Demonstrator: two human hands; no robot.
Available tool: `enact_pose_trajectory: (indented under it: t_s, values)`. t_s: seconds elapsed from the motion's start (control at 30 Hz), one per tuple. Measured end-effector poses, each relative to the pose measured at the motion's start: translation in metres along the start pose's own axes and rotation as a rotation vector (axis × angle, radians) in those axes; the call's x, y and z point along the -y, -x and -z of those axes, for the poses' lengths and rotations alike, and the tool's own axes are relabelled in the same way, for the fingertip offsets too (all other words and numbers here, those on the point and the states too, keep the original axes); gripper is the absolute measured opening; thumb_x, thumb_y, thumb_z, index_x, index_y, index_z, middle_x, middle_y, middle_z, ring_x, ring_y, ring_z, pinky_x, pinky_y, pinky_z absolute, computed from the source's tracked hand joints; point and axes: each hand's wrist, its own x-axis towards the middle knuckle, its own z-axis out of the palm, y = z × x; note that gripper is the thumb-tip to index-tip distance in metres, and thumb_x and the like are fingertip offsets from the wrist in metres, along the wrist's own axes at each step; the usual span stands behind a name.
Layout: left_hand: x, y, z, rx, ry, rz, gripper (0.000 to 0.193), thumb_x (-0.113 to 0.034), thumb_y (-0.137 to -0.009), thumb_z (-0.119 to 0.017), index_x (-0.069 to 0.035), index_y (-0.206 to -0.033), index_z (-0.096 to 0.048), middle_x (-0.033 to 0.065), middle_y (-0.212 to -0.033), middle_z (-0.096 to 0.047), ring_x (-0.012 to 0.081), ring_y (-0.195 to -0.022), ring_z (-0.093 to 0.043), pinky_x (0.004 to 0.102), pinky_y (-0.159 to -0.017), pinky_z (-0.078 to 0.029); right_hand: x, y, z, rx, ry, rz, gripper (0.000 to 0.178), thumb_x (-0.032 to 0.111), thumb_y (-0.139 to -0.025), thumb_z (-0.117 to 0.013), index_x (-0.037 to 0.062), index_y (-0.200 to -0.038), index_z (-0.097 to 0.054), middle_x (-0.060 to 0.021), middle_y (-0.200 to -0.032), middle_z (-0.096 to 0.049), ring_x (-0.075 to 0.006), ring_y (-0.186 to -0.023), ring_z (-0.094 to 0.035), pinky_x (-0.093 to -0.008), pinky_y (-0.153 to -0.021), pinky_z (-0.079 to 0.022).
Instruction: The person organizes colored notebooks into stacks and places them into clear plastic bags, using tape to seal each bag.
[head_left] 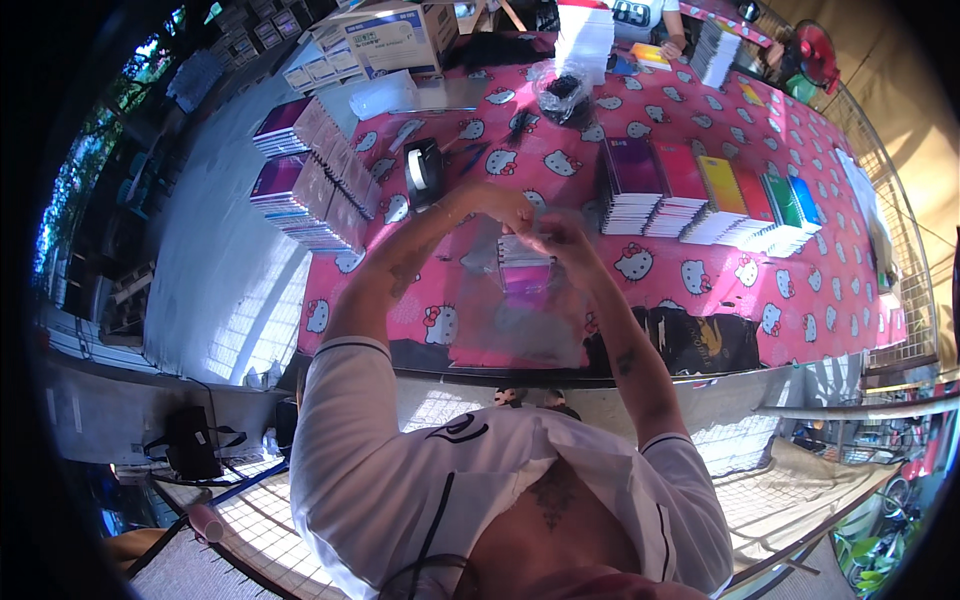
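A small stack of spiral notebooks point(527, 277) with a purple cover lies in front of me on the pink table. Around it is a clear plastic bag point(540, 335), its sheet spreading toward the table's near edge. My left hand point(507, 208) is at the far end of the stack, its fingers curled closed at the plastic. Close beside it, my right hand point(563, 243) pinches the plastic too, just above the spiral edge. Exactly how the fingertips grip is partly hidden. A black tape dispenser point(411, 180) with a pale roll stands left of my left hand.
Purple notebooks point(310, 205) are stacked at the left edge. Rows of coloured notebooks point(690, 190) stand on the right. Beyond my hands sits a plastic-wrapped dark bundle point(564, 98); cardboard boxes point(390, 45) are far left. Across the table a person's hand point(673, 47) is near a yellow notebook point(650, 56).
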Motion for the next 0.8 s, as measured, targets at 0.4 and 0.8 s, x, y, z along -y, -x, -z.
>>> enact_pose_trajectory:
  t_s: [0.4,0.8]
  values:
    - [0.043,0.019,-0.052,-0.427,0.559,-0.131,0.027,-0.026,-0.089,-0.071,0.000,-0.096,-0.070,0.0023,-0.086,-0.068,0.0122,-0.080,-0.063,0.0298,-0.069,-0.050,0.001,0.021,-0.014,-0.105,0.014,0.154,0.035,0.008,-0.092,-0.068,0.0035,-0.125,-0.055,0.0010,-0.094,-0.056,-0.0079,-0.085,-0.052,-0.0242,-0.077,-0.042]
    - [-0.054,0.051,-0.081,-0.538,-0.090,0.119,0.053,-0.050,-0.095,-0.056,-0.007,-0.126,-0.063,0.0213,-0.123,-0.061,0.0329,-0.121,-0.058,0.0490,-0.101,-0.044,-0.008,0.019,-0.011,-0.212,-0.025,0.186,0.034,0.018,-0.096,-0.067,0.0042,-0.125,-0.056,0.0013,-0.097,-0.057,-0.0070,-0.086,-0.053,-0.0238,-0.077,-0.043]
